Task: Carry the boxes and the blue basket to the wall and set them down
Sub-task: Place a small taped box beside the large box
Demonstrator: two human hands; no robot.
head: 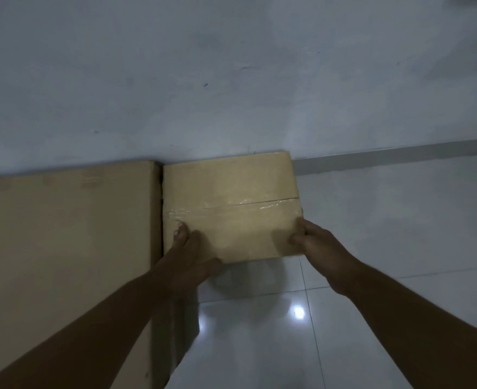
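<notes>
A small taped cardboard box (231, 203) is against the pale wall (231, 80), its far edge touching the wall's foot. My left hand (189, 254) grips its near left corner, thumb on the top face. My right hand (313, 240) grips the near right corner, fingers curled over the edge. Whether the box rests on the floor or hangs just above it I cannot tell. A large cardboard box (63, 248) stands right beside it on the left, a narrow gap between them. No blue basket is in view.
Glossy white floor tiles (372, 248) stretch to the right and toward me, with light reflections. A grey skirting strip (400, 154) runs along the wall's base on the right.
</notes>
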